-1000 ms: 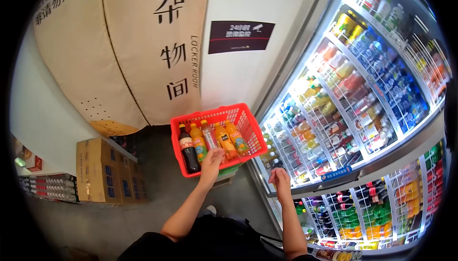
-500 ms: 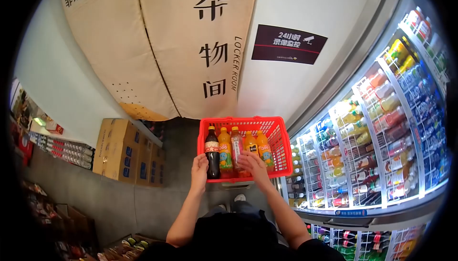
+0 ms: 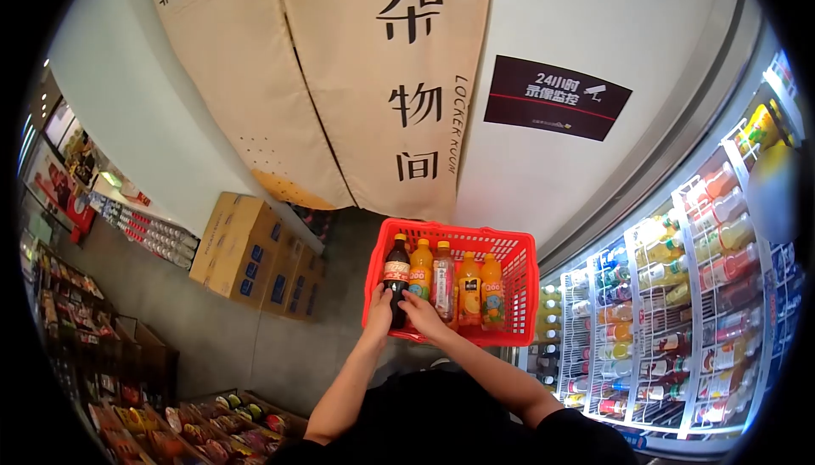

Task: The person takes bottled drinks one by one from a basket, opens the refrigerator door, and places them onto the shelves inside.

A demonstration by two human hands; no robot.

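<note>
While the five bottles sit in the same row as half a second ago, both hands have changed spots. Clock centred on the basket point(image 3: 531, 295), 12 = top of frame.

Right hand point(image 3: 424, 315): was in front of the middle bottles, now shifted left, at the cola's 4–5 o'clock. A second ago it was out by the fridge point(image 3: 679, 312). Left hand point(image 3: 379, 314): in from the left rim, now at the cola's 7.

Cola point(image 3: 396, 271): in basket, 9 o'clock end, cap up. Hands flank its lower half, fingertips right at it. Can't tell if either is clamped on.

Rest of row, left to right: orange drink point(image 3: 421, 265), clear bottle point(image 3: 442, 278), two more orange ones.

View swung left: snack bins point(image 3: 212, 431) show more at 8, cartons point(image 3: 246, 253) at 9, sign point(image 3: 559, 97) at 1, fridge at 3.
</note>
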